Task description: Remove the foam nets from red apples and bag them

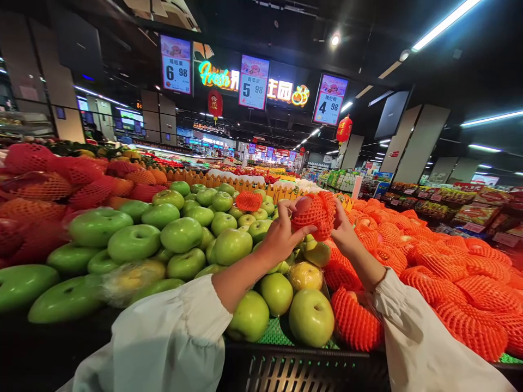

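Note:
Between my two hands is a round fruit in a red-orange foam net (pixel 316 216), raised above the produce display; a reddish patch of its skin shows at the upper left. My left hand (pixel 281 231) grips it from the left, thumb across its lower front. On the other side, my right hand (pixel 343 226) is closed on its right edge, with most of those fingers hidden behind the net. Below my hands lie green apples (pixel 277 293) and a yellow fruit in clear wrap (pixel 305 276). Net-wrapped fruit (pixel 355 321) lies below my right forearm.
Green apples (pixel 182 235) are heaped to the left, with a netted fruit (pixel 249 201) on top. Red-netted fruit (pixel 90 169) fills the far left, and more netted fruit (pixel 437 267) the right. A black crate edge (pixel 298 367) runs along the front. Price signs (pixel 253 83) hang overhead.

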Tool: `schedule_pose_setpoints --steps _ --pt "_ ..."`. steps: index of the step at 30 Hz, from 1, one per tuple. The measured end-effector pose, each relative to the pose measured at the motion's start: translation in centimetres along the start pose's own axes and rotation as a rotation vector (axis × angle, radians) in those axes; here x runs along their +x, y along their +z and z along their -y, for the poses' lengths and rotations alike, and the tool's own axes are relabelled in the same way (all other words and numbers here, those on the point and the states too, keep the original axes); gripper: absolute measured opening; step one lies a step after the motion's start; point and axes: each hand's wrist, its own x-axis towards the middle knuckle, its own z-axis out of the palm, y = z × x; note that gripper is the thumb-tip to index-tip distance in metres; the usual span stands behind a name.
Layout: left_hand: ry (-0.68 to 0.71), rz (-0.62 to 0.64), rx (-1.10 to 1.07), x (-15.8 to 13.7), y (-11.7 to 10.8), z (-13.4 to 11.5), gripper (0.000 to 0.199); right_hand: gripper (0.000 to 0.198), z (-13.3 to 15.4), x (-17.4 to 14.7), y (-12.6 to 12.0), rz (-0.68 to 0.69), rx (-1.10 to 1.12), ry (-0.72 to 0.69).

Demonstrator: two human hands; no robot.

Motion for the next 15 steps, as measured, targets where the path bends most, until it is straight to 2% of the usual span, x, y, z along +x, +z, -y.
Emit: schedule_pose_setpoints --steps 4,8,11,15 --pt "0.043 0.06 0.044 0.0 -0.2 -0.5 0.029 0.108 -0.3 0.3 -0.1 -0.001 0.014 0.017" --pt "0.159 -0.004 0.099 0.1 -0.3 -1.1 0.024 0.113 -0.8 0.6 -0.4 -0.028 0.03 -0.005" --pt "0.14 -0.083 0.044 0.2 -0.3 -1.3 0.024 0.107 -1.2 0.6 -0.8 -0.08 -0.038 -0.11" --pt "0.09 -0.119 0.034 0.3 -0.1 -1.0 0.016 0.096 -1.6 0.1 -1.6 -0.05 -0.363 -0.343"
